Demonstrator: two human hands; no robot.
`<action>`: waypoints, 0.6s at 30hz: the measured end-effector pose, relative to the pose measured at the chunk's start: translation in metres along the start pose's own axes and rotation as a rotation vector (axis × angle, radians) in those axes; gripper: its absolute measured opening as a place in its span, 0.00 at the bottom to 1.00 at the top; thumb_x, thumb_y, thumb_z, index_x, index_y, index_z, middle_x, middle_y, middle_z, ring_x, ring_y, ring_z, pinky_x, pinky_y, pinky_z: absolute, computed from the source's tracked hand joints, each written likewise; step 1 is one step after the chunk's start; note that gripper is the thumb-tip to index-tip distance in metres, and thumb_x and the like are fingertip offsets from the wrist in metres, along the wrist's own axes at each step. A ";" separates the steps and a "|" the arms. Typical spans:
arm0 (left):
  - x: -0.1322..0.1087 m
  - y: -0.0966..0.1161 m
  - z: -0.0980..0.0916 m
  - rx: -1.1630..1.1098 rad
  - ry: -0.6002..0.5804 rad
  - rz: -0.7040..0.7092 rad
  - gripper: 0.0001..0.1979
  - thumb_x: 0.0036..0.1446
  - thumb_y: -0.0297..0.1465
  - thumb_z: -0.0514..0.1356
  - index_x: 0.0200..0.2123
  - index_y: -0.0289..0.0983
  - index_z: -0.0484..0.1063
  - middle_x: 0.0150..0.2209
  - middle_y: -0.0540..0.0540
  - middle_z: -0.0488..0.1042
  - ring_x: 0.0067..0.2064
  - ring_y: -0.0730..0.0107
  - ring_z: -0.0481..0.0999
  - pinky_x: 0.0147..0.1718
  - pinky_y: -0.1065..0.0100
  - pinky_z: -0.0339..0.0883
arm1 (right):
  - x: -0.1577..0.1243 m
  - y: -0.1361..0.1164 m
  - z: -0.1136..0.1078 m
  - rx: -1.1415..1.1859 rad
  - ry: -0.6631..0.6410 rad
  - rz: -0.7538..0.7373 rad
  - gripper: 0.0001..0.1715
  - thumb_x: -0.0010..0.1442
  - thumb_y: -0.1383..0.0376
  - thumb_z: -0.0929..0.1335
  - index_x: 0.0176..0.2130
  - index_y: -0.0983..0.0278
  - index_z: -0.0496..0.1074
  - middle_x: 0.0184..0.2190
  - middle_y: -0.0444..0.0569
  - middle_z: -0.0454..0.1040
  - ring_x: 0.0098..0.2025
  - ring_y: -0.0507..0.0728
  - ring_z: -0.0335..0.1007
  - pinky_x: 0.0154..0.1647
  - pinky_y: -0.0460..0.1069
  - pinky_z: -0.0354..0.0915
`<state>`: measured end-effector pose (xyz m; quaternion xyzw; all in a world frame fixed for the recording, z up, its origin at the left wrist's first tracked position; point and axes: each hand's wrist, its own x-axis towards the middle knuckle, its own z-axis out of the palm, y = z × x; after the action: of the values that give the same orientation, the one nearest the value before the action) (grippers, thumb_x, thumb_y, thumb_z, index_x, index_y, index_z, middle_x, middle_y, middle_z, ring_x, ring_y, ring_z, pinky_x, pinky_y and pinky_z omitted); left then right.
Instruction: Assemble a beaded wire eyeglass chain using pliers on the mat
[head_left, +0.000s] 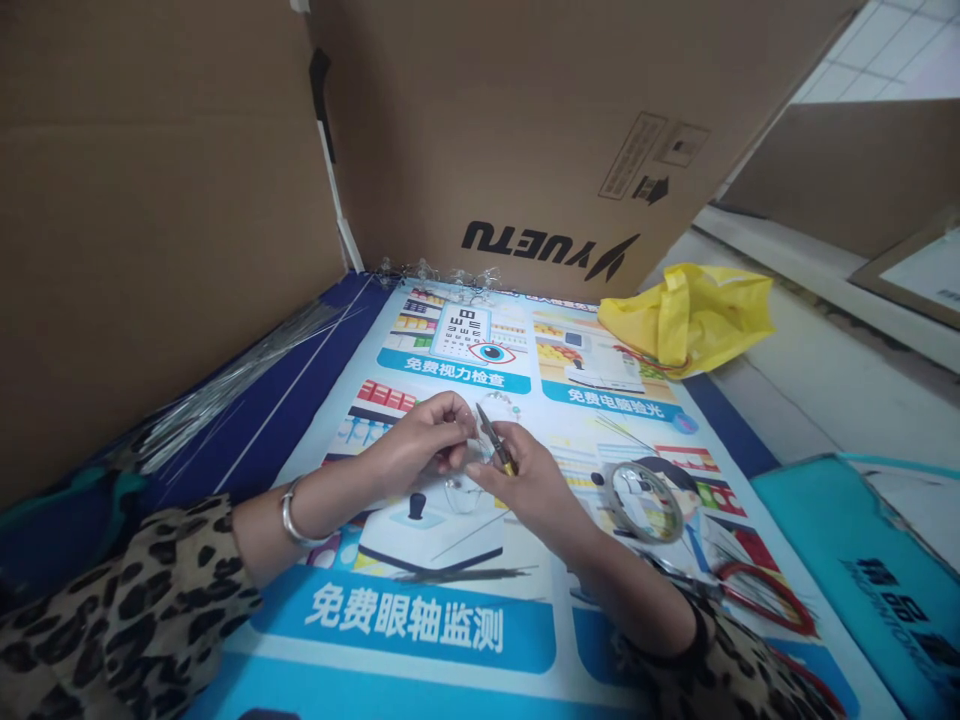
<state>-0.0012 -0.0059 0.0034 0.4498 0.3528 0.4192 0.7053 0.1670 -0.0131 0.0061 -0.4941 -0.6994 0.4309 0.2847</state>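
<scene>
My left hand (429,442), with a silver bangle at its wrist, is pinched closed; what its fingertips hold is too small to make out. Close beside it, my right hand (531,482) grips a slim, pointed metal tool (491,436) with a dark tip and a yellow part, tip upward and toward the left fingers. Whether it is pliers is unclear. Under the hands hangs or lies a thin clear loop (461,497) with small bead-like bits. Just beyond them a small beaded ring (501,406) rests on the printed poster (409,625).
Tall cardboard panels (480,120) stand at the back and left. Thin silvery wires (217,385) lie at left, dark thin sticks (469,574) in front. At right are a tape roll (643,502), red-handled scissors (769,597), a yellow bag (694,315) and a teal packet (847,570).
</scene>
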 end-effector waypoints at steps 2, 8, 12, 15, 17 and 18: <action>-0.001 0.001 0.001 -0.001 -0.034 0.011 0.04 0.54 0.29 0.56 0.30 0.37 0.61 0.15 0.56 0.63 0.16 0.81 0.57 0.17 0.76 0.48 | 0.002 0.000 -0.001 0.055 -0.051 -0.011 0.20 0.49 0.58 0.69 0.43 0.62 0.67 0.31 0.43 0.70 0.31 0.51 0.63 0.30 0.45 0.58; -0.004 0.002 0.004 -0.026 -0.088 0.032 0.05 0.55 0.30 0.56 0.30 0.37 0.60 0.15 0.56 0.62 0.18 0.80 0.57 0.20 0.75 0.50 | 0.004 -0.001 -0.007 0.076 -0.119 0.017 0.14 0.48 0.59 0.69 0.35 0.65 0.70 0.27 0.41 0.68 0.30 0.51 0.61 0.30 0.46 0.58; -0.004 0.004 0.004 -0.029 -0.079 0.030 0.04 0.55 0.29 0.55 0.30 0.37 0.60 0.16 0.56 0.64 0.19 0.80 0.59 0.22 0.74 0.53 | 0.003 0.000 -0.005 0.097 -0.018 0.044 0.13 0.49 0.60 0.68 0.35 0.63 0.69 0.25 0.40 0.67 0.28 0.50 0.61 0.29 0.45 0.57; -0.004 0.004 0.004 0.004 -0.058 0.033 0.05 0.55 0.29 0.56 0.30 0.37 0.61 0.18 0.54 0.66 0.21 0.78 0.63 0.24 0.74 0.56 | 0.003 0.001 -0.003 0.133 0.077 0.052 0.12 0.48 0.60 0.68 0.35 0.62 0.69 0.25 0.40 0.67 0.28 0.50 0.62 0.30 0.46 0.58; -0.003 0.005 0.004 0.023 -0.046 0.037 0.05 0.54 0.29 0.57 0.30 0.36 0.61 0.21 0.53 0.68 0.24 0.77 0.66 0.26 0.73 0.58 | 0.004 0.002 -0.003 0.085 0.145 0.023 0.11 0.48 0.61 0.68 0.34 0.62 0.71 0.27 0.41 0.68 0.31 0.52 0.63 0.32 0.47 0.59; -0.003 0.005 0.004 0.030 -0.041 0.042 0.05 0.54 0.29 0.57 0.31 0.36 0.61 0.23 0.52 0.70 0.26 0.77 0.67 0.27 0.72 0.59 | 0.004 0.003 -0.003 0.050 0.175 -0.002 0.10 0.48 0.61 0.68 0.34 0.61 0.72 0.29 0.42 0.69 0.32 0.52 0.64 0.34 0.47 0.60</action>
<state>-0.0003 -0.0090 0.0098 0.4762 0.3353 0.4192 0.6965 0.1691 -0.0080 0.0048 -0.5220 -0.6612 0.4032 0.3573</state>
